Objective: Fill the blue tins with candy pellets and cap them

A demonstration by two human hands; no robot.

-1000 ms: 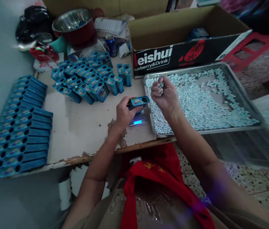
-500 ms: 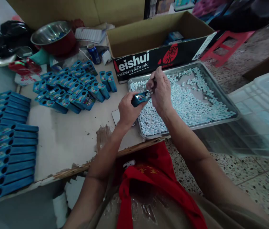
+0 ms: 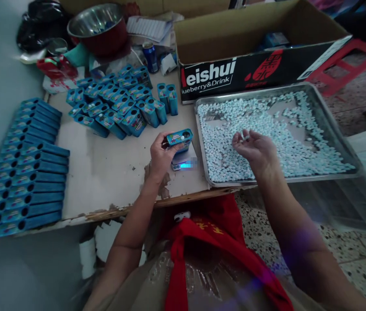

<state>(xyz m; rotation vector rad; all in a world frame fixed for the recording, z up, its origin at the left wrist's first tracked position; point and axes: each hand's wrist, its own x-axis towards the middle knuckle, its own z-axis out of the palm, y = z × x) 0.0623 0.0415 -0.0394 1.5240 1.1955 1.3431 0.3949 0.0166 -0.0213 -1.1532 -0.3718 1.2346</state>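
The left hand (image 3: 162, 153) grips a blue box (image 3: 176, 138) upright at the scale (image 3: 176, 166); fingers and box cover most of the scale, so whether the box bears on it cannot be told, and the lit display is partly blotted out by blocky squares. A white spot, seemingly a pellet, sits on the box top, which has a dark round hole; how full the box is cannot be seen. The right hand (image 3: 257, 149) is palm up above the tray (image 3: 328, 121), its fingers loosely curled around a few pellets, their number hidden by the fingers. Pale blue and white pellets (image 3: 263, 116) cover much of the metal tray, with bare patches toward its back right and left side. Behind it stands an open black carton (image 3: 208, 77), its first printed letter hard to read, with blue packaging inside that the front wall partly hides. The red bowl (image 3: 108, 45) holds small blue pieces too indistinct to name. On the bench (image 3: 105, 172), a cluster of boxes (image 3: 114, 101) stands behind the left hand, their insides dark, while rows of boxes (image 3: 45, 172) at far left run to the edge of view. The red stool (image 3: 341, 69) is partly hidden by the carton, and the translucent crate (image 3: 319, 207) is blurred.
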